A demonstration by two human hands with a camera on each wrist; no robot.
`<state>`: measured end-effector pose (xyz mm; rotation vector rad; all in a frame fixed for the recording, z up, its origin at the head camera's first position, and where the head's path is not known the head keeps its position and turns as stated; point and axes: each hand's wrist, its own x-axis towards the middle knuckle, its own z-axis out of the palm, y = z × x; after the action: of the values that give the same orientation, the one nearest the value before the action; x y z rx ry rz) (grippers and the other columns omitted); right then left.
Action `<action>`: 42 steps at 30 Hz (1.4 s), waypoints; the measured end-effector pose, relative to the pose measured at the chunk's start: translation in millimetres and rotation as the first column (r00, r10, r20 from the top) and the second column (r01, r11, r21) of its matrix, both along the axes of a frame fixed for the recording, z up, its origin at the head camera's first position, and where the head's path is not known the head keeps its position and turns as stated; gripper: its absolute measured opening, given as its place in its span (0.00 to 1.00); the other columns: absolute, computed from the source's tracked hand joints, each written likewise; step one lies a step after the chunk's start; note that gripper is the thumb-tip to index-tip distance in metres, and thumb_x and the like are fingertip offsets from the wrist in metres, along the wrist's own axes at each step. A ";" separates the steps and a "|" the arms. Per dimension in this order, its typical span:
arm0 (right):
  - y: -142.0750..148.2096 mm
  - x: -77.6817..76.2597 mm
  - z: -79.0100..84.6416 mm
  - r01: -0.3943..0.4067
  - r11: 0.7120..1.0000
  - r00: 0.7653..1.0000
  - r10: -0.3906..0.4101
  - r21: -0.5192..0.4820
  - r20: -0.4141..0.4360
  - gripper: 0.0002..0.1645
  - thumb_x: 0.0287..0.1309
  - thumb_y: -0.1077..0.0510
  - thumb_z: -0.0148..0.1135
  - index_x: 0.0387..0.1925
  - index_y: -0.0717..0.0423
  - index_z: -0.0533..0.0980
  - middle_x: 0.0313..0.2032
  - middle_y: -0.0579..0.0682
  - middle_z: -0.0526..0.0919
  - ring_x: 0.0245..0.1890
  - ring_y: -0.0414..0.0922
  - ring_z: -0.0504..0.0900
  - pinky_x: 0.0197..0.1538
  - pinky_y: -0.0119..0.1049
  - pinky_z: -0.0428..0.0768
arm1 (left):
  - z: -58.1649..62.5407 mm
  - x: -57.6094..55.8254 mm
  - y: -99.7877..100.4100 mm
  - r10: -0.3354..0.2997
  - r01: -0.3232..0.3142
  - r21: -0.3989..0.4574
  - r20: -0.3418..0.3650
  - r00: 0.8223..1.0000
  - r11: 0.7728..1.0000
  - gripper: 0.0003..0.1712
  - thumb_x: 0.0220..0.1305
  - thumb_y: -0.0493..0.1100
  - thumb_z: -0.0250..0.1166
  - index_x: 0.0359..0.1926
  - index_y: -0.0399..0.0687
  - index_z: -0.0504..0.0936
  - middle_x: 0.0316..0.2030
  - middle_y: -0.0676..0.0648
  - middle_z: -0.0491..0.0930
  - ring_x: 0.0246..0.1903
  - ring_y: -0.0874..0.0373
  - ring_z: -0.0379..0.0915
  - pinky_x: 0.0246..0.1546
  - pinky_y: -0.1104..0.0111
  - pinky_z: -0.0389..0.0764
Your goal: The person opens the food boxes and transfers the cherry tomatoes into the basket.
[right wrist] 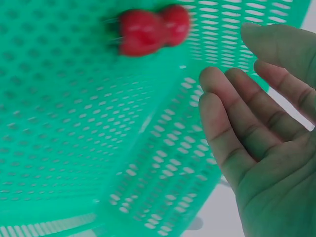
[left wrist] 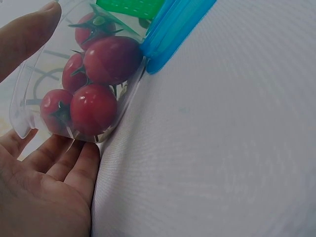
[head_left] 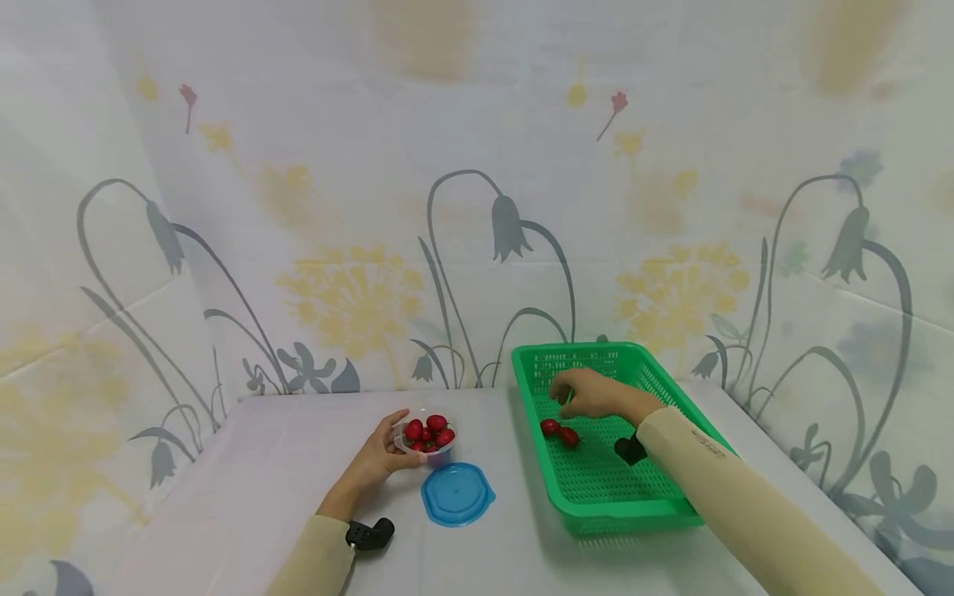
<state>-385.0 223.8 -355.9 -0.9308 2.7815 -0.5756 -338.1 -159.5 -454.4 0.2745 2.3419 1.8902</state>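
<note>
My left hand [head_left: 378, 455] grips a small clear plastic container [head_left: 440, 457] that stands on the table, thumb on one side and fingers round the other. Several red cherry tomatoes [left wrist: 94, 108] with green stems fill it. Over the green basket [head_left: 547, 476] hovers my right hand [head_left: 596, 394], its fingers loosely bent and nothing between them in the right wrist view. Two cherry tomatoes [right wrist: 140, 32] lie side by side on the basket's floor, just below that hand and apart from the fingers.
A round blue lid [head_left: 457, 494] lies flat on the white tablecloth [head_left: 298, 463], right in front of the container. The basket's raised, slotted walls stand to the right. Behind the table hangs a flower-printed cloth [head_left: 477, 124].
</note>
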 end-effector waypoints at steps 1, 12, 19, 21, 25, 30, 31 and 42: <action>-3.3 -0.2 3.8 0.002 1.000 1.000 -0.002 -0.005 -0.005 0.15 0.57 0.62 0.65 0.46 0.58 0.77 0.43 0.55 0.80 0.43 0.49 0.79 0.44 0.41 0.78 | -0.1 -0.2 -0.3 0.002 -0.002 0.002 0.004 1.000 1.000 0.53 0.50 0.40 0.74 0.72 0.49 0.54 0.69 0.35 0.56 0.50 0.48 0.69 0.54 0.56 0.74; -39.3 -1.2 42.6 -0.003 0.996 1.000 0.002 -0.089 -0.017 0.14 0.59 0.58 0.63 0.46 0.58 0.77 0.45 0.55 0.80 0.42 0.46 0.78 0.46 0.42 0.78 | -3.1 -4.4 -4.7 0.003 -0.003 0.001 0.008 1.000 1.000 0.54 0.50 0.42 0.75 0.73 0.50 0.54 0.70 0.36 0.55 0.56 0.45 0.68 0.59 0.51 0.70; -72.9 -4.3 52.6 -0.015 0.996 0.998 0.010 -0.084 -0.060 0.11 0.56 0.57 0.65 0.42 0.50 0.78 0.40 0.44 0.80 0.41 0.42 0.78 0.45 0.37 0.78 | -3.0 -2.8 -6.0 -0.002 0.002 0.011 0.007 1.000 1.000 0.53 0.50 0.41 0.75 0.73 0.49 0.54 0.70 0.35 0.54 0.60 0.42 0.65 0.60 0.50 0.67; -83.3 -4.4 53.2 -0.027 0.996 0.998 0.022 -0.082 -0.062 0.10 0.56 0.57 0.66 0.41 0.50 0.78 0.39 0.44 0.80 0.41 0.42 0.77 0.44 0.36 0.78 | -2.8 -2.5 -6.1 -0.003 0.003 0.019 0.009 1.000 1.000 0.53 0.50 0.41 0.75 0.73 0.49 0.54 0.70 0.36 0.55 0.61 0.42 0.65 0.60 0.50 0.67; -104.2 -2.7 53.2 -0.040 0.997 0.998 0.037 -0.061 -0.051 0.10 0.56 0.58 0.65 0.41 0.50 0.77 0.39 0.46 0.80 0.41 0.41 0.76 0.43 0.35 0.78 | -3.3 -2.8 -5.6 -0.006 0.005 0.026 0.012 1.000 1.000 0.53 0.50 0.41 0.75 0.73 0.49 0.53 0.70 0.36 0.55 0.62 0.41 0.64 0.60 0.50 0.67; -128.6 -1.0 49.1 -0.070 0.998 0.996 0.069 -0.009 -0.051 0.11 0.57 0.56 0.65 0.43 0.51 0.77 0.41 0.48 0.80 0.41 0.41 0.76 0.42 0.34 0.78 | -4.3 -3.1 -4.6 -0.005 0.005 0.016 0.013 1.000 1.000 0.53 0.50 0.42 0.75 0.73 0.50 0.54 0.70 0.36 0.55 0.63 0.40 0.63 0.61 0.49 0.66; -133.1 -0.4 47.9 -0.073 0.997 0.996 0.073 0.003 -0.048 0.12 0.57 0.56 0.66 0.43 0.51 0.77 0.41 0.48 0.81 0.41 0.41 0.76 0.42 0.34 0.78 | -4.3 -3.1 -4.4 -0.006 0.006 0.017 0.014 1.000 1.000 0.53 0.50 0.42 0.75 0.73 0.50 0.54 0.70 0.36 0.56 0.62 0.40 0.63 0.61 0.49 0.66; -171.6 5.5 33.1 -0.067 0.992 0.998 0.068 0.111 -0.009 0.14 0.55 0.51 0.68 0.43 0.47 0.77 0.41 0.48 0.80 0.39 0.41 0.76 0.37 0.30 0.79 | -2.6 -3.1 -2.6 -0.016 0.015 0.029 0.024 1.000 0.999 0.53 0.50 0.43 0.75 0.73 0.52 0.54 0.71 0.36 0.53 0.63 0.40 0.63 0.62 0.48 0.64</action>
<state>-379.6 52.3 -322.8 -1.0031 2.7489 -0.4029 -341.2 -162.0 -457.0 0.2707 2.2921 1.9107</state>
